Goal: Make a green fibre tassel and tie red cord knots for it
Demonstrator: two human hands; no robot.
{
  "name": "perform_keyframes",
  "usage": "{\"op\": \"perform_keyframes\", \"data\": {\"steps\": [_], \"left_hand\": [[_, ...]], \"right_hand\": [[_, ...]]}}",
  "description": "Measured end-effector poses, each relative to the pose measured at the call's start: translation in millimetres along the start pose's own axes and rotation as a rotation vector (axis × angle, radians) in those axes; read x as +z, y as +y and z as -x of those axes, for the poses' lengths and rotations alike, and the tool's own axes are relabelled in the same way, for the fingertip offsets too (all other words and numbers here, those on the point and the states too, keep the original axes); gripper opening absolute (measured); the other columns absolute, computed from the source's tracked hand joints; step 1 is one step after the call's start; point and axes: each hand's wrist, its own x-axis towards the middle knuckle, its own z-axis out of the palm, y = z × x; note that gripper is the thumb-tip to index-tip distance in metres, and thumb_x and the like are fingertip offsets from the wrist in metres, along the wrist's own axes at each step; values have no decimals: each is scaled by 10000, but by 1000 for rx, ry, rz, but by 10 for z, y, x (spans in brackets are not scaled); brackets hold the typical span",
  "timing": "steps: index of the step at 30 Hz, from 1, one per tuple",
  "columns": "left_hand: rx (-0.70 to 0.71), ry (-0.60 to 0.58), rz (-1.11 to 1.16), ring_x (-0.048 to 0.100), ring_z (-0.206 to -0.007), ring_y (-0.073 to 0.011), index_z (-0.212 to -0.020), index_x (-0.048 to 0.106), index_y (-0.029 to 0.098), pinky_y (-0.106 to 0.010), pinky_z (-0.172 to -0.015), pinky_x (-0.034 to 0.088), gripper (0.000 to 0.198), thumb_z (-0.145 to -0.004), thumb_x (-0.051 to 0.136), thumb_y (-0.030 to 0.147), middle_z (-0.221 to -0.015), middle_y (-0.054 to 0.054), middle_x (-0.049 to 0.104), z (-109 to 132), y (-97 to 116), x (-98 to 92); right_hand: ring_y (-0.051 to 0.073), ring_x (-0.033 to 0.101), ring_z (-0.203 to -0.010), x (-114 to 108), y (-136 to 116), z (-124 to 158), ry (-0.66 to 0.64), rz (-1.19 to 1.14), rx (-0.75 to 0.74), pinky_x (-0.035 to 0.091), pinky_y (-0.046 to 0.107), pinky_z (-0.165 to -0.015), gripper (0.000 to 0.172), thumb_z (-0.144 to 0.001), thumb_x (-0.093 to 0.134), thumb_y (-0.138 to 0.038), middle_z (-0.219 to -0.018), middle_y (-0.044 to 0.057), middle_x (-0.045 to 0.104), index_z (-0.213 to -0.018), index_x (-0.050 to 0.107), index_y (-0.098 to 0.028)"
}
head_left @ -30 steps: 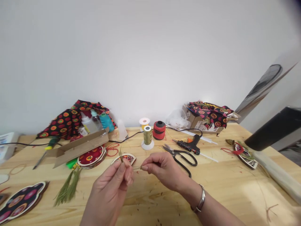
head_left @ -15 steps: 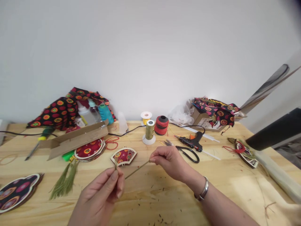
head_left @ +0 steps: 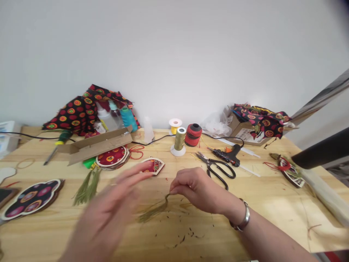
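Observation:
My right hand [head_left: 197, 190] pinches one end of an olive-green bundle of threads [head_left: 156, 211], whose loose strands hang and spread to the left above the wood. Blurred by motion, my left hand [head_left: 109, 211] is raised to the left of the threads with its fingers stretched out and nothing in them. It partly hides a fan-shaped ornament [head_left: 156, 166] with a red patterned face and pale lattice. Black-handled scissors [head_left: 216, 166] lie with blades parted just beyond my right hand. An olive thread spool [head_left: 180, 140] stands upright farther back.
Red thread [head_left: 193, 134] and yellow thread [head_left: 175, 128] stand by the wall. A glue gun [head_left: 229, 154] lies at right. At left are a round ornament [head_left: 111, 157] with green tassels [head_left: 87, 187], an open cardboard box [head_left: 99, 145] and a dark flower-shaped ornament [head_left: 32, 200]. Dark scraps dot the tabletop [head_left: 218, 236].
My left hand has let go of the threads and opened. The bundle, stretched between both hands before, now hangs loose from my right hand. The view has shifted slightly.

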Motion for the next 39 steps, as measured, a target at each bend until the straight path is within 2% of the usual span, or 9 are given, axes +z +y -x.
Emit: {"op": "perform_keyframes", "data": {"steps": [2,3,6,9,13,18,28,35,39], "left_hand": [[73,-198,-222,503,-1122,-254,-923,729,259,-290,-985,320,227,-706,668,281,-1104,-43,661,27,43,441],[46,-254,-249,541,-1064,-245,-972,712,268,-296,-944,360,244,-750,620,311,-1059,-44,673,26,27,600],[-81,-423,-232,592,-745,-202,-1010,682,237,-285,-725,450,283,-822,518,370,-794,-45,670,-23,-99,793],[-144,-520,-219,468,-538,-141,-925,680,195,-234,-504,390,297,-834,488,402,-628,-5,556,-82,-210,763],[-249,-529,-231,392,-476,-98,-957,638,172,-196,-415,299,333,-838,470,435,-597,38,448,-113,-265,751],[-319,-518,-220,383,-424,-69,-1038,602,156,-187,-406,279,365,-844,463,432,-562,62,428,-128,-327,768],[-536,-519,115,259,-469,-50,-1024,641,150,-165,-388,191,299,-816,569,353,-610,46,406,-218,-434,736],[-603,-513,138,223,-468,-49,-995,660,155,-163,-385,165,278,-798,595,340,-606,43,409,-205,-431,755],[-640,-473,132,224,-451,-45,-977,655,156,-157,-381,170,264,-771,624,318,-563,64,384,-192,-442,735]], "right_hand": [[123,592,-688,-1,-11,0,-10,23,-20,452,223,-674,186,-834,515,-133,-734,18,673,-773,684,-184],[123,595,-703,-5,-9,1,-12,23,-17,451,222,-682,197,-836,503,-119,-754,20,675,-775,679,-181],[120,589,-685,-24,21,4,-40,44,17,444,210,-664,224,-823,484,-76,-736,19,666,-727,665,-168],[114,571,-645,-37,70,5,-76,104,39,435,204,-653,253,-797,473,-29,-679,9,649,-685,656,-163],[115,573,-681,-18,135,-5,-79,129,48,433,195,-652,212,-804,488,-50,-736,22,659,-764,668,-153],[96,556,-659,35,205,-28,-65,114,64,420,174,-639,183,-811,499,-61,-717,16,639,-759,657,-136],[98,573,-719,72,337,-25,-78,11,102,428,185,-703,197,-821,499,-63,-777,21,650,-786,673,-147],[100,557,-699,51,359,9,-92,67,50,426,188,-679,177,-819,512,-67,-748,19,630,-791,665,-150],[99,546,-691,-3,390,33,-26,111,29,425,191,-666,176,-833,496,-74,-748,18,615,-820,652,-154]]}}
